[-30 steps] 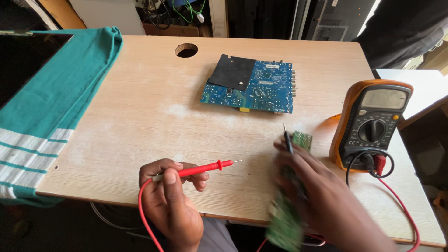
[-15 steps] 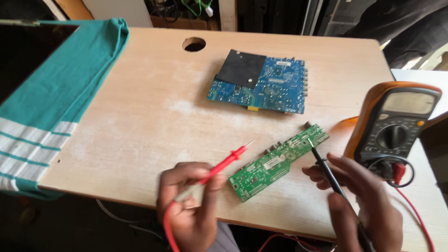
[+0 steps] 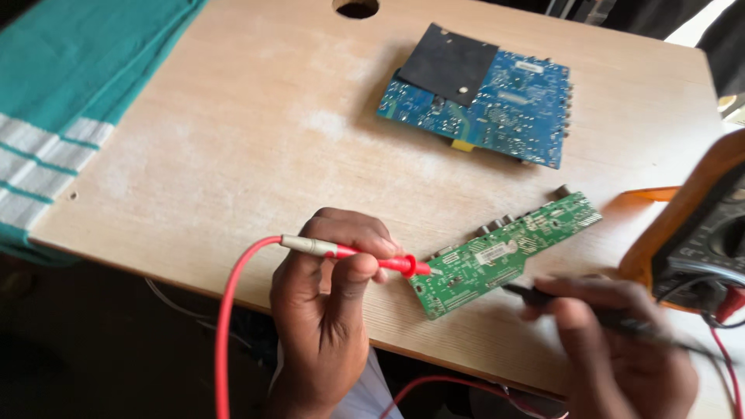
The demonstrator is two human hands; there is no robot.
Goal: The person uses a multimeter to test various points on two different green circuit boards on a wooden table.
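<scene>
My left hand [image 3: 330,299] pinches the red probe [image 3: 365,256] onto the narrow green circuit board [image 3: 504,252]; at four o'clock, my right hand [image 3: 621,353] grips the black probe [image 3: 543,295], tip nearing. Reading pending.

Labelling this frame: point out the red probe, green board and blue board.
red probe [image 3: 388,261], head view, on its red grip near the tip.
green board [image 3: 504,254], head view, on the board's middle.
blue board [image 3: 512,109], head view, on its bare blue area.
</scene>
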